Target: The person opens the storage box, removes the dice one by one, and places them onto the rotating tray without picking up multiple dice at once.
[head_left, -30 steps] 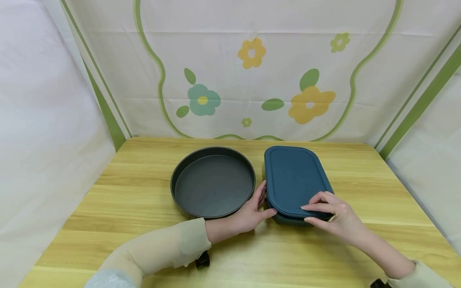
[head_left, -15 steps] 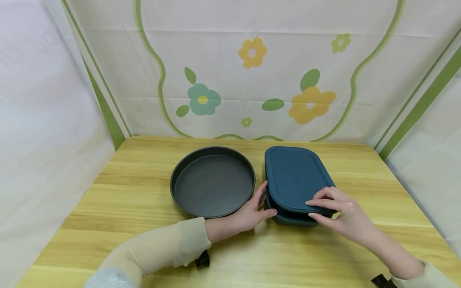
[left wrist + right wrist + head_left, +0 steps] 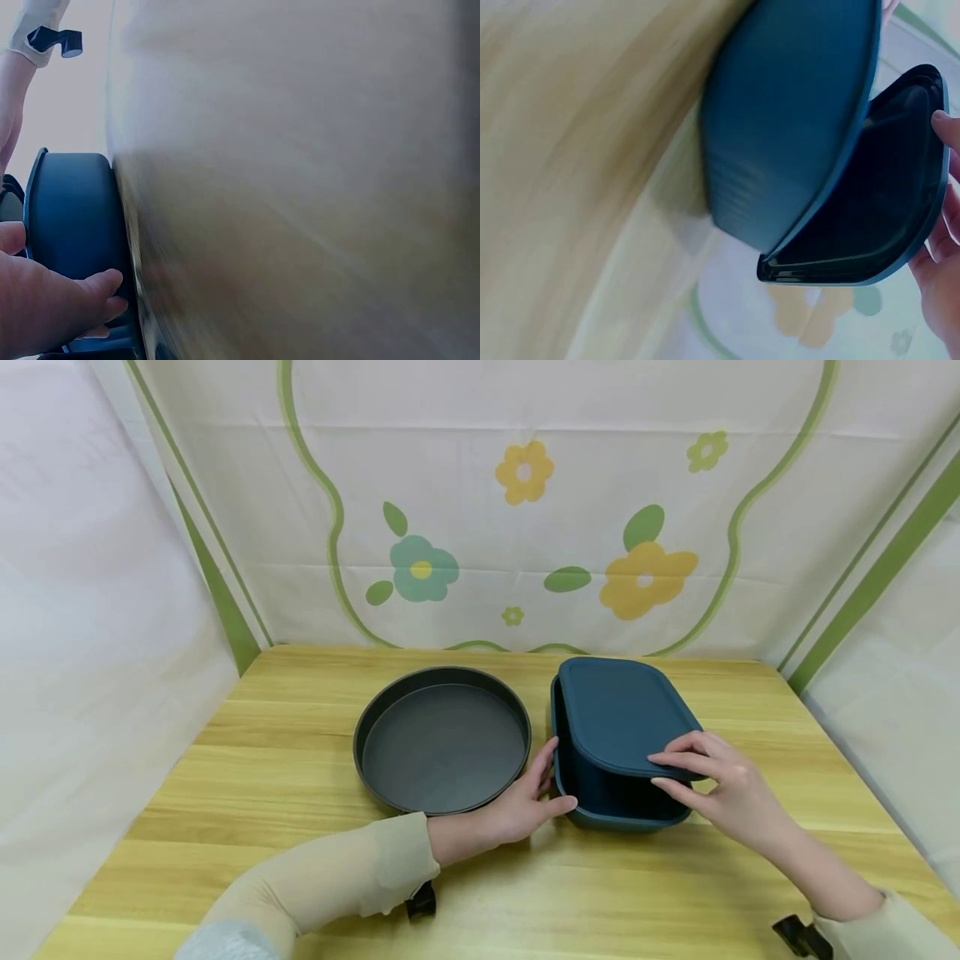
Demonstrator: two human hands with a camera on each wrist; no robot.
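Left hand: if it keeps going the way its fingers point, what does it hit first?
The left hand points right and slightly away, fingertips already at the blue container wall. It would press into that wall first; contact looks likely, depth unclear.

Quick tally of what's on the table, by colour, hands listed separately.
Dark grey: 1, round pan.
Dark blue: 2, container and its lid, near edge raised.
Hands: 2, left hand against the container's corner, right hand pinching the lid's near edge.
Total: 3 items on the wooden table, plus 2 hands.
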